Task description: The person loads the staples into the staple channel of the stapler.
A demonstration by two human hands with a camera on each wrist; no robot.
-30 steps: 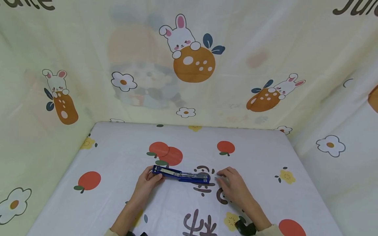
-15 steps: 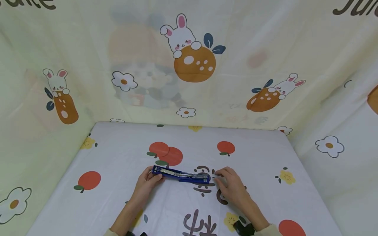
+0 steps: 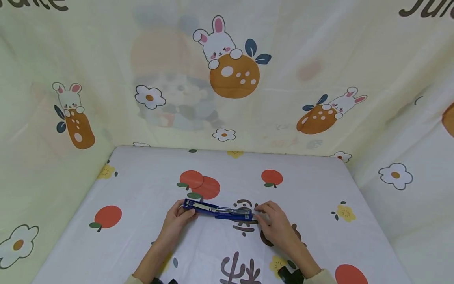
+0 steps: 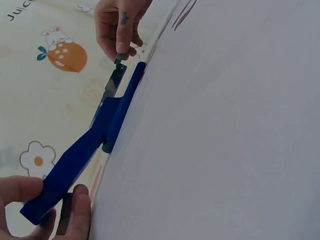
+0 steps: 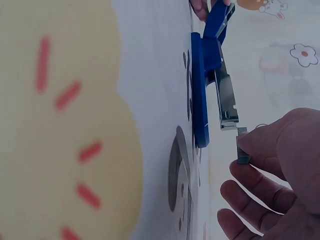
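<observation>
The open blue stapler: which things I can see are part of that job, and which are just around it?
Part of the job:
blue stapler, opened out
small metal strip, probably staples
left hand, holding the stapler
right hand, pinching the strip

Just around it:
printed tablecloth, under the work
rabbit-patterned curtain, behind

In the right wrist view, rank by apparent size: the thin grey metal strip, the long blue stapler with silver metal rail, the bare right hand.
1. Bare right hand, cut off by the frame
2. Long blue stapler
3. Thin grey metal strip
The hand's nearness likely enlarges it.
</observation>
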